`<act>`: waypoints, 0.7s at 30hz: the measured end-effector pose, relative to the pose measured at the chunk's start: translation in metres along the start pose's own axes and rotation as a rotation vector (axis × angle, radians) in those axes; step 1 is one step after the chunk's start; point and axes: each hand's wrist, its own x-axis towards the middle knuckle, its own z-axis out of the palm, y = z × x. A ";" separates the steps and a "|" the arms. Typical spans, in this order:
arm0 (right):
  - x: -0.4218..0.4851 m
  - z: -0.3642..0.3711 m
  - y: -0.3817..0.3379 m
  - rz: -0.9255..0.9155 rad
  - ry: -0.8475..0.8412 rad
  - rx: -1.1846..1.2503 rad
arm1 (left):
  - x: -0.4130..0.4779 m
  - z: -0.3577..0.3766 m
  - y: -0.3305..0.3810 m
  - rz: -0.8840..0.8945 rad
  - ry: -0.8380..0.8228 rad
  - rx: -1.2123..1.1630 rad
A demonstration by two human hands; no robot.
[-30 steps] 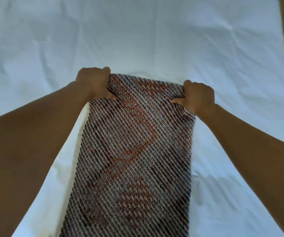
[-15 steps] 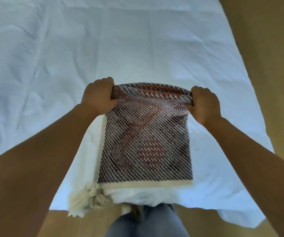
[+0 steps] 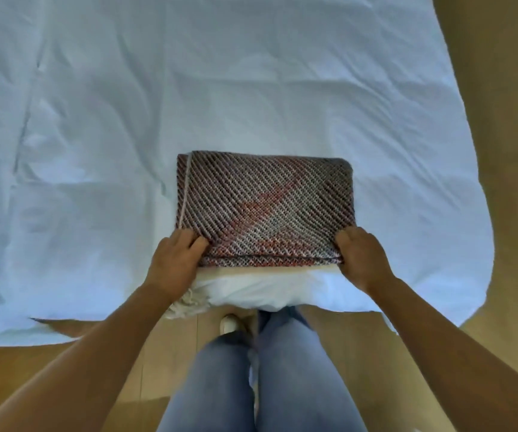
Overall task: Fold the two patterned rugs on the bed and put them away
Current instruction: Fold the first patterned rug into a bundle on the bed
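Item: one patterned rug (image 3: 263, 207), folded into a thick rectangle, lay flat on the white sheet (image 3: 95, 151) at the near edge of the bed, with its stacked layers facing you and a bunch of cream fringe (image 3: 186, 302) hanging off at near left. Your left hand (image 3: 175, 263) gripped its near left corner. Your right hand (image 3: 362, 258) gripped its near right corner, fingers curled round the layers.

White-sheeted bed (image 3: 251, 88) carries one folded patterned rug (image 3: 267, 204) near its front edge
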 end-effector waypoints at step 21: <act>0.135 0.073 -0.041 0.036 0.017 0.103 | 0.122 0.094 0.032 -0.512 -0.062 -0.145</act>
